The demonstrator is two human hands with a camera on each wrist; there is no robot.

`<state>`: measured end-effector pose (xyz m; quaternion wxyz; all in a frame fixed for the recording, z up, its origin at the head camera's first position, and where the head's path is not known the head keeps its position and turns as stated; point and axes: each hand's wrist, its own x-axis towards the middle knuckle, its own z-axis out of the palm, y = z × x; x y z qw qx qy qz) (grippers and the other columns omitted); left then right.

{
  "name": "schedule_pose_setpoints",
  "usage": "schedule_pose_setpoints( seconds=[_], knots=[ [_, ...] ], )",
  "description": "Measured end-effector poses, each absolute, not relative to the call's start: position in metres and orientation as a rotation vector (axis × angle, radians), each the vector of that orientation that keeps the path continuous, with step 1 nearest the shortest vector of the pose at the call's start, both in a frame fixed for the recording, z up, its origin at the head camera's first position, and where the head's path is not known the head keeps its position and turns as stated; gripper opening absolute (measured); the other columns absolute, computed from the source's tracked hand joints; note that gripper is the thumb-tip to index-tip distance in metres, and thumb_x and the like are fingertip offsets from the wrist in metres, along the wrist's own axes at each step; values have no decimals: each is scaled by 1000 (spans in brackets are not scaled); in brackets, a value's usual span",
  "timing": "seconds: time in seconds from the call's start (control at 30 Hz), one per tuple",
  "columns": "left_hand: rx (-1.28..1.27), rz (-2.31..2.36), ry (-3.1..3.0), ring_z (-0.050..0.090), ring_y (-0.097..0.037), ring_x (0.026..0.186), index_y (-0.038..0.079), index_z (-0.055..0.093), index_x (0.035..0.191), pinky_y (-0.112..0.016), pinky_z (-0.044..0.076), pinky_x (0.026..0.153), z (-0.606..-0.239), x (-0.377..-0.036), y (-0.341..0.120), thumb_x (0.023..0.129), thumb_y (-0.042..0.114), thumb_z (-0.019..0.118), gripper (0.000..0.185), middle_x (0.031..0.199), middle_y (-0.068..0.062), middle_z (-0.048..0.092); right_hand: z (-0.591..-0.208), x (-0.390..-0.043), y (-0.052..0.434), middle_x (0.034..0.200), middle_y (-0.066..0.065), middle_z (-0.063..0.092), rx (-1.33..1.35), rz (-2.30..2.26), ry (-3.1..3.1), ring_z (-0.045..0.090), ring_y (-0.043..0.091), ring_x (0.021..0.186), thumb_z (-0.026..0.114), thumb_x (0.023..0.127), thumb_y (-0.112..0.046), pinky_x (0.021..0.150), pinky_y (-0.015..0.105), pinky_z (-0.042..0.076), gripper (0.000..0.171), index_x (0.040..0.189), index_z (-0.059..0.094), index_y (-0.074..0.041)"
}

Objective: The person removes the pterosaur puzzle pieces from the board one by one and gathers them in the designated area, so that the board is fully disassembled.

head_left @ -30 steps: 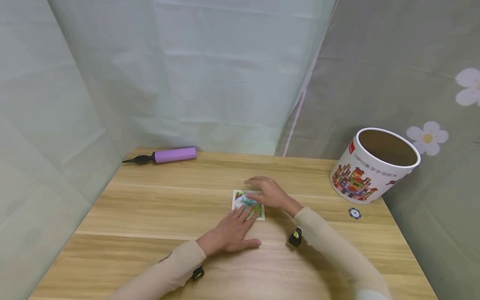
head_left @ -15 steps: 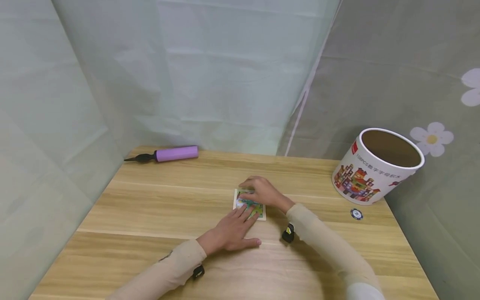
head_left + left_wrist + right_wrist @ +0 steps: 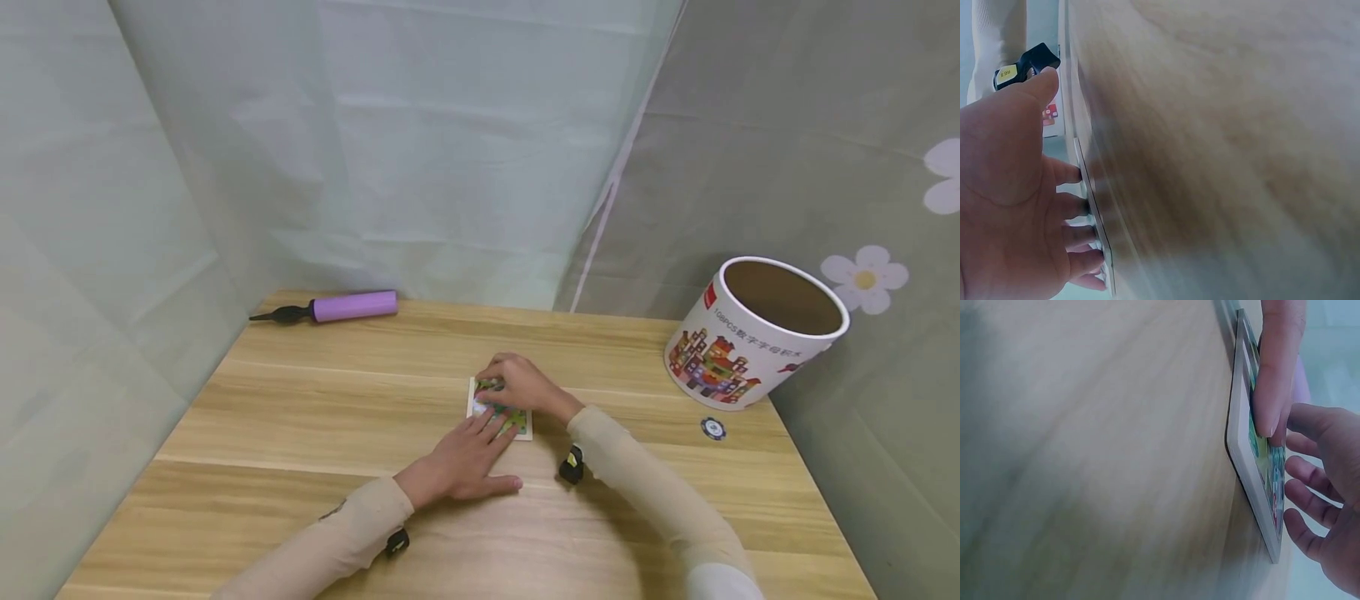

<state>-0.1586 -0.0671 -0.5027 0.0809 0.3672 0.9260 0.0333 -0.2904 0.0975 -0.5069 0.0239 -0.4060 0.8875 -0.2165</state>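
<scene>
A small flat picture board (image 3: 523, 423) with a colourful scene and pale border lies on the wooden table. My left hand (image 3: 461, 461) rests on its near part, fingers spread and thumb out to the right. In the left wrist view, the fingertips meet the board's edge-on surface (image 3: 1099, 219). Over the far part is my right hand (image 3: 522, 385), its fingers bent loosely at the picture and the thumb close to them. The right wrist view has those fingers (image 3: 1313, 506) at the board's far side, gaps between them, beside a left-hand finger (image 3: 1270, 394) pressing the picture.
A purple hand pump (image 3: 354, 306) with a black nozzle lies at the back left. At the right stands a large white printed bucket (image 3: 720, 367), with a blue-and-white poker chip (image 3: 713, 428) in front of it. Cloth curtains enclose the table's back and sides.
My right hand has shifted slightly left over the board, its fingers bending more toward the thumb. The left hand has stayed in place on the board.
</scene>
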Motion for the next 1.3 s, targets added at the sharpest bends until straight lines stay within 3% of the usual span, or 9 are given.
schedule_pose_setpoints(
  seconds=[0.4, 0.9, 1.3],
  knots=[
    [1100, 114, 2767, 16, -35, 156, 8, 30, 161, -49, 23, 125, -502, -160, -66, 101, 68, 39, 86, 169, -16, 20, -507, -291, 97, 100, -2, 69, -1264, -691, 2746, 61, 10, 88, 79, 91, -35, 79, 29, 53, 34, 116, 79, -13],
    [1075, 125, 2750, 17, -36, 156, 8, 29, 162, -49, 23, 125, -501, -160, -65, 101, 68, 39, 86, 169, -16, 20, -505, -290, 92, 104, 0, 76, -1110, -833, 2722, 67, 14, 96, 80, 91, -27, 85, 32, 56, 26, 111, 79, -10],
    [1054, 192, 2783, 28, -38, 152, 9, 42, 155, -51, 29, 122, -497, -166, -60, 101, 67, 41, 79, 163, -22, 31, -503, -292, 91, 97, 0, 77, -1197, -801, 2713, 68, 12, 89, 78, 92, -19, 80, 28, 55, 17, 106, 81, -10]
  ],
)
